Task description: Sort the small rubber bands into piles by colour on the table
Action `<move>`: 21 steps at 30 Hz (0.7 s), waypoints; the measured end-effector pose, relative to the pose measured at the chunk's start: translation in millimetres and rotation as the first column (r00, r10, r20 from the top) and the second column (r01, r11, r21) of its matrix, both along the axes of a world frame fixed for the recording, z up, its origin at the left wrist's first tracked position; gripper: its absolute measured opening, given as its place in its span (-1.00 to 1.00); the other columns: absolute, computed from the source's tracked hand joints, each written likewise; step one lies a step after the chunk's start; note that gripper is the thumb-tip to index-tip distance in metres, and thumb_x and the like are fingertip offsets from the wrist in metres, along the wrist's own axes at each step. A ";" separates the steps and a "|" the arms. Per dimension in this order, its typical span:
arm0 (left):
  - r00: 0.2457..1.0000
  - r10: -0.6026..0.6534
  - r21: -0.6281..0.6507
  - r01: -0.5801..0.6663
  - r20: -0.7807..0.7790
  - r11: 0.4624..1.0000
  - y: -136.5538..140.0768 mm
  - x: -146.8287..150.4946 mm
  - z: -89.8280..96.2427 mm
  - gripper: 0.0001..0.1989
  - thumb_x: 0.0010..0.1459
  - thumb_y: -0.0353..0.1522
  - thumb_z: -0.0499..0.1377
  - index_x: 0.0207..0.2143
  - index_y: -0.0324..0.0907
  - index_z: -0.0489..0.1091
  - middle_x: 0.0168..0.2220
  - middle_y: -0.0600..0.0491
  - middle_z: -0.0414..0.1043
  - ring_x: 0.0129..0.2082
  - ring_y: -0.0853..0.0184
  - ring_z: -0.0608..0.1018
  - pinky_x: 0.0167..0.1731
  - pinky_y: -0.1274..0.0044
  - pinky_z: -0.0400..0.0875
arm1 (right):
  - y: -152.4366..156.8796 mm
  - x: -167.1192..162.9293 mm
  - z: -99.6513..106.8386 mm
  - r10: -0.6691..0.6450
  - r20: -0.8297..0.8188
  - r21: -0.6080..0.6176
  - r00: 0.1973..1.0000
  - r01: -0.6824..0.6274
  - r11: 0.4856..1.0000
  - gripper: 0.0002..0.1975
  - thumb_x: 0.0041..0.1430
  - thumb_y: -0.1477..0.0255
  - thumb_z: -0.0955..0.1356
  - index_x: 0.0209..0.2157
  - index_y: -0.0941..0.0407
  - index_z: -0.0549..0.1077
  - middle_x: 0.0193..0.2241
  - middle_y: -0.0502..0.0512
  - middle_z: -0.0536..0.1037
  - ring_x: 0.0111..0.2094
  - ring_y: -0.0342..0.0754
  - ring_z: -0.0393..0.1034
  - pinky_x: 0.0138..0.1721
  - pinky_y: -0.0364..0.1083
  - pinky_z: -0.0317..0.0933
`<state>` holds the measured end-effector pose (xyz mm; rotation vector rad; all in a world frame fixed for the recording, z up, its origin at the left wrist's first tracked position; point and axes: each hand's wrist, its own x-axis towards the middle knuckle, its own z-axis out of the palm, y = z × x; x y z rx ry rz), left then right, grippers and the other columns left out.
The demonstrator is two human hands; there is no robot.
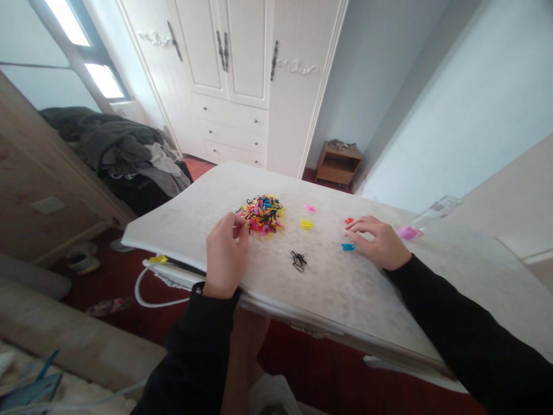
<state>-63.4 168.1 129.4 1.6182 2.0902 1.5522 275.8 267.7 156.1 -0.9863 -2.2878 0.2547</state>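
A mixed heap of small coloured rubber bands (264, 214) lies on the pale tabletop. At the heap's near left edge is my left hand (227, 251), its thumb and forefinger pinched together; whatever is between them is hidden. Farther right, my right hand (375, 239) rests low over the table with fingers apart, the fingertips beside a small red group of bands (349, 220). Just below those fingers sits a blue group (348, 247). Between my hands are a pink group (310, 208), a yellow group (306, 224) and a loose black group (298, 261).
A clear bottle (436, 210) and a pink item (409, 232) lie beyond my right wrist. A white cable (139, 288) loops off the table's left front edge. Behind stand a white wardrobe (233, 86) and a small wooden cabinet (339, 164). Dark clothes (121, 141) are piled at left.
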 end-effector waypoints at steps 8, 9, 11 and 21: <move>0.998 -0.060 -0.004 0.060 0.009 0.998 0.3 0.0 0.0 -0.93 0.20 -0.48 0.17 -0.34 -0.17 0.44 -0.37 0.07 0.61 -0.35 0.31 0.65 -0.24 0.53 0.47 | -2.2 -2.0 1.7 0.022 0.008 0.012 1.000 -0.022 1.000 -0.80 0.28 0.36 0.40 -0.43 0.06 0.60 -0.30 0.14 0.69 -0.15 0.12 0.59 -0.04 0.13 0.41; 0.998 -0.063 -0.001 0.063 0.024 0.998 0.2 0.0 -0.1 -0.92 0.20 -0.49 0.17 -0.33 -0.17 0.44 -0.39 0.09 0.61 -0.36 0.32 0.65 -0.25 0.54 0.47 | -2.2 -2.0 1.6 0.023 0.010 0.015 1.000 -0.024 1.000 -0.80 0.28 0.37 0.40 -0.42 0.06 0.59 -0.30 0.14 0.69 -0.15 0.12 0.59 -0.04 0.13 0.42; 0.997 -0.066 0.002 0.066 0.047 0.998 0.1 -0.4 -0.6 -0.91 0.21 -0.50 0.17 -0.32 -0.17 0.44 -0.41 0.11 0.61 -0.37 0.34 0.65 -0.26 0.56 0.47 | -2.4 -2.1 1.7 0.026 0.016 0.021 1.000 -0.026 0.999 -0.80 0.29 0.37 0.40 -0.42 0.07 0.59 -0.29 0.15 0.69 -0.14 0.13 0.59 -0.04 0.14 0.42; 0.916 -0.385 0.063 0.394 -0.114 0.917 -8.2 17.3 4.7 -0.89 0.25 -0.50 0.25 -0.27 -0.14 0.57 -0.25 0.11 0.65 -0.22 0.34 0.65 -0.10 0.56 0.47 | -16.6 -14.5 4.2 0.143 0.030 0.072 0.989 -0.145 0.987 -0.84 0.30 0.43 0.39 -0.38 0.06 0.58 -0.28 0.11 0.68 -0.20 0.06 0.57 0.02 0.15 0.41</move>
